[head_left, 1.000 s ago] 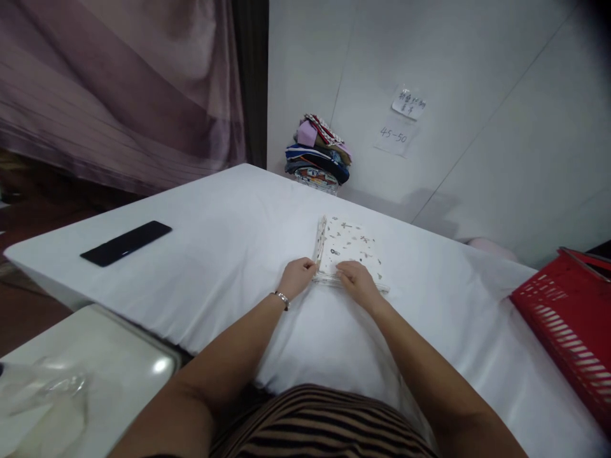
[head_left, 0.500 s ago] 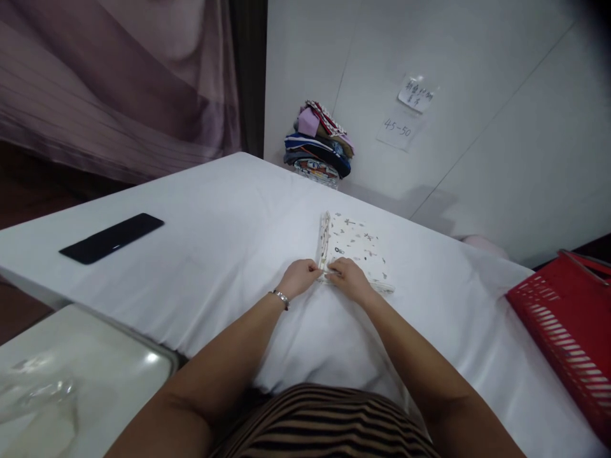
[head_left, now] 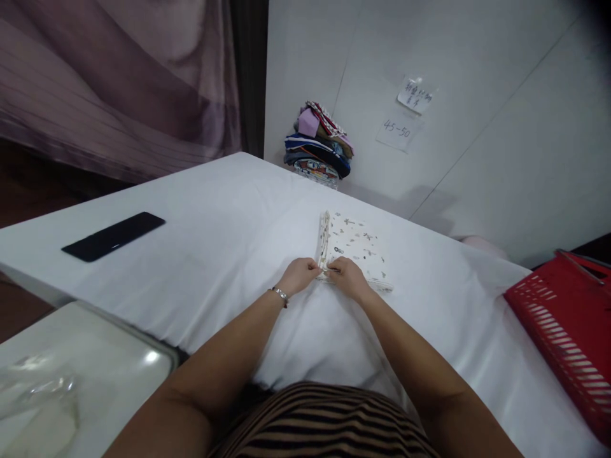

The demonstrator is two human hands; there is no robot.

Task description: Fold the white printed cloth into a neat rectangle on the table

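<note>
A folded white cloth (head_left: 358,245) with a small scattered print lies flat on the white-covered table (head_left: 229,229). Its layered folds show along the left side. At its near left corner, my left hand (head_left: 300,275) pinches the edge between thumb and fingers; a silver bracelet circles that wrist. Just to the right, my right hand (head_left: 347,275) is closed on the same corner from above, fingers curled over the near edge. The fingertips of both hands almost meet there.
A black flat slab (head_left: 114,236) lies on the left of the table. Folded clothes (head_left: 319,143) are stacked by the wall. A red basket (head_left: 563,318) stands at the right edge. Clear plastic (head_left: 42,388) rests on a lower white surface (head_left: 119,362) at near left.
Both hands stay at the cloth's near left corner. The right fingers have shifted very slightly; the cloth lies as before.
</note>
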